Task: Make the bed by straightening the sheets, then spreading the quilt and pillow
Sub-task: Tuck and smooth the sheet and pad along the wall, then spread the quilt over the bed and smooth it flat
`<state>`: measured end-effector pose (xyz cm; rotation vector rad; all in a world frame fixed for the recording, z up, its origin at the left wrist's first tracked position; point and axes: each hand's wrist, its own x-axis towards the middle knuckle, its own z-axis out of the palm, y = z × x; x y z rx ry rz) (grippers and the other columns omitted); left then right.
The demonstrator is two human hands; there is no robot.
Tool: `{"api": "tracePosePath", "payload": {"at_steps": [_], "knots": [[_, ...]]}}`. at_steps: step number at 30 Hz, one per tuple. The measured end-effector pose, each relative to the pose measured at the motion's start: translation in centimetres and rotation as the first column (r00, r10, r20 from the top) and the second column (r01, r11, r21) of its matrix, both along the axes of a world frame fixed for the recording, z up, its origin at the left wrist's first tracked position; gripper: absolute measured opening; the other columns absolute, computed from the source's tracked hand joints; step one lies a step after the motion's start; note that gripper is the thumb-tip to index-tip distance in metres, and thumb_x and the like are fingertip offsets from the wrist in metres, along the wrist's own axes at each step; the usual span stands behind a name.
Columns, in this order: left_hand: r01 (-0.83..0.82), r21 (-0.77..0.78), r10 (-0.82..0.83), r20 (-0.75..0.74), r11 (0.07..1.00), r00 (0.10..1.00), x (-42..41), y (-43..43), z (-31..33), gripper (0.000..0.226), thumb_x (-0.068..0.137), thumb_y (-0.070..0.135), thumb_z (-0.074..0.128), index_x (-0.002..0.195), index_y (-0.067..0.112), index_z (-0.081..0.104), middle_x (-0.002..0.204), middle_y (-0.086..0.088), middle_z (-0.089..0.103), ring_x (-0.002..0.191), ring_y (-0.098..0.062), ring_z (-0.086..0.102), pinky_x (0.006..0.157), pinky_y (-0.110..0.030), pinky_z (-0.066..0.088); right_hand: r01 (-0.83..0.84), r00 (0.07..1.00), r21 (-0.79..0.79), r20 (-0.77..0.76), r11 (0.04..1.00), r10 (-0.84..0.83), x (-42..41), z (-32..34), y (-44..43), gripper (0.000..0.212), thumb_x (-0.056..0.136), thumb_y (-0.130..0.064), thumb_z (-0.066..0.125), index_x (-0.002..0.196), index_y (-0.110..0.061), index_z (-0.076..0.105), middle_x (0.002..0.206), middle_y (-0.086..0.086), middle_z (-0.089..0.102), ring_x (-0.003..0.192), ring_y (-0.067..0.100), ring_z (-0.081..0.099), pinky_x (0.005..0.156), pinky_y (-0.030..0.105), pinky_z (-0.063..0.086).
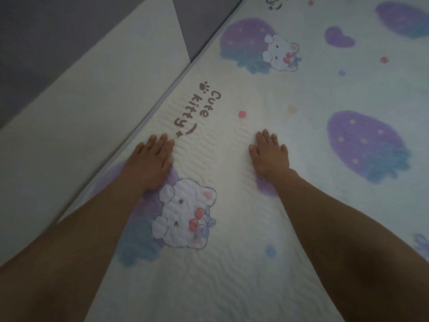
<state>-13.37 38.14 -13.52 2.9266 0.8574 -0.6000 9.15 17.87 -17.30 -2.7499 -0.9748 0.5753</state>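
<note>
Near the left edge of the printed sheet (232,275), I am pressing my left hand (152,162) flat, fingers together; my right hand (270,154) is lying flat nearby, fingers slightly spread. Pushing unevenly risks bunching fabric between them, I am guessing.

Sheet (290,205) white, purple strawberries, white kittens, red dots, brown lettering
</note>
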Motion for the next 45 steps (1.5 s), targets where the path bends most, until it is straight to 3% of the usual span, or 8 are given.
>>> {"api": "tracePosePath", "payload": {"at_steps": [4, 8, 11, 14, 20, 28, 38, 45], "knots": [[0.085, -0.053, -0.084, 0.018, 0.995, 0.996, -5.4, -5.0, 0.3, 0.059, 0.099, 0.044, 0.018, 0.154, 0.024, 0.008, 0.161, -0.001, 0.001, 0.148, -0.024, 0.008, 0.117, -0.042, 0.013, -0.041, 0.999, -0.016, -0.031, 0.999, 0.040, -6.7, 2.0, -3.7, 0.055, 0.103, -0.037, 0.027, 0.153, -0.014, 0.017, 0.162, 0.006, 0.009, 0.148, 0.025, 0.010, 0.117, 0.045, 0.014], [0.115, -0.053, -0.118, -0.053, 0.992, 0.992, -12.4, -5.7, -0.8, 0.060, 0.089, 0.044, 0.028, 0.145, 0.024, 0.038, 0.150, -0.009, 0.038, 0.131, -0.034, 0.046, 0.100, -0.047, 0.039, -0.039, 0.995, -0.070, -0.093, 0.997, 0.032, -12.6, 3.1, -7.5, 0.055, 0.104, -0.036, 0.027, 0.153, -0.015, 0.014, 0.162, 0.004, 0.007, 0.149, 0.024, 0.008, 0.117, 0.044, 0.012], [0.090, -0.032, -0.092, -0.062, 0.995, 0.994, -13.9, -5.8, -0.3, 0.062, 0.089, 0.045, 0.024, 0.147, 0.026, 0.035, 0.155, -0.006, 0.030, 0.138, -0.032, 0.037, 0.105, -0.044, 0.032, -0.053, 0.992, -0.105, -0.119, 0.993, 0.040, -16.3, 4.7, -10.0, 0.055, 0.104, -0.036, 0.024, 0.154, -0.016, 0.011, 0.162, 0.002, 0.004, 0.149, 0.022, 0.005, 0.119, 0.042, 0.007], [0.080, -0.004, -0.080, -0.086, 0.997, 0.993, -12.2, -7.1, 0.5, 0.063, 0.097, 0.044, 0.029, 0.154, 0.026, 0.009, 0.161, -0.004, 0.006, 0.146, -0.028, 0.015, 0.114, -0.041, 0.018, -0.051, 0.990, -0.100, -0.138, 0.994, 0.037, -18.4, 6.0, -11.4, 0.055, 0.105, -0.036, 0.023, 0.154, -0.017, 0.011, 0.162, 0.002, 0.004, 0.149, 0.021, 0.005, 0.120, 0.041, 0.005], [0.296, -0.088, -0.299, -0.023, 0.951, 0.954, -14.0, -14.7, 5.8, 0.055, 0.101, 0.029, 0.029, 0.153, 0.019, 0.014, 0.161, -0.001, 0.008, 0.148, -0.020, 0.005, 0.118, -0.037, 0.009, -0.032, 0.987, -0.110, -0.159, 0.993, 0.015, -23.1, 11.6, -14.7, 0.051, 0.105, -0.036, 0.027, 0.152, -0.017, 0.022, 0.161, 0.004, 0.015, 0.148, 0.021, 0.015, 0.118, 0.038, 0.011], [0.391, -0.229, -0.346, 0.214, 0.891, 0.914, -14.8, -24.5, 19.6, 0.039, 0.099, 0.025, 0.038, 0.137, 0.022, 0.045, 0.134, -0.005, 0.052, 0.122, -0.025, 0.050, 0.095, -0.036, 0.044, 0.208, 0.965, -0.010, -0.160, 0.978, -0.207, -28.0, 24.3, -22.7, 0.041, 0.101, -0.036, 0.039, 0.136, -0.019, 0.051, 0.140, 0.003, 0.054, 0.127, 0.026, 0.049, 0.105, 0.037, 0.038], [0.664, -0.151, -0.559, 0.422, 0.733, 0.714, -12.4, -37.5, 34.0, 0.030, 0.097, 0.027, 0.038, 0.121, 0.024, 0.056, 0.115, -0.001, 0.064, 0.107, -0.025, 0.058, 0.081, -0.034, 0.048, 0.487, 0.874, 0.192, -0.091, 0.852, -0.478, -34.1, 37.5, -37.1, 0.029, 0.097, -0.034, 0.046, 0.119, -0.023, 0.063, 0.120, -0.007, 0.065, 0.110, 0.017, 0.058, 0.093, 0.038, 0.047], [0.860, -0.118, -0.707, 0.521, 0.496, 0.479, -10.2, -52.5, 38.9, 0.031, 0.097, 0.033, 0.040, 0.121, 0.031, 0.059, 0.116, 0.002, 0.066, 0.108, -0.025, 0.060, 0.081, -0.032, 0.047, 0.683, 0.717, 0.261, -0.066, 0.682, -0.694, -37.4, 42.4, -51.5, 0.023, 0.096, -0.030, 0.050, 0.104, -0.020, 0.069, 0.107, -0.008, 0.069, 0.099, 0.014, 0.061, 0.089, 0.037, 0.049]]}}
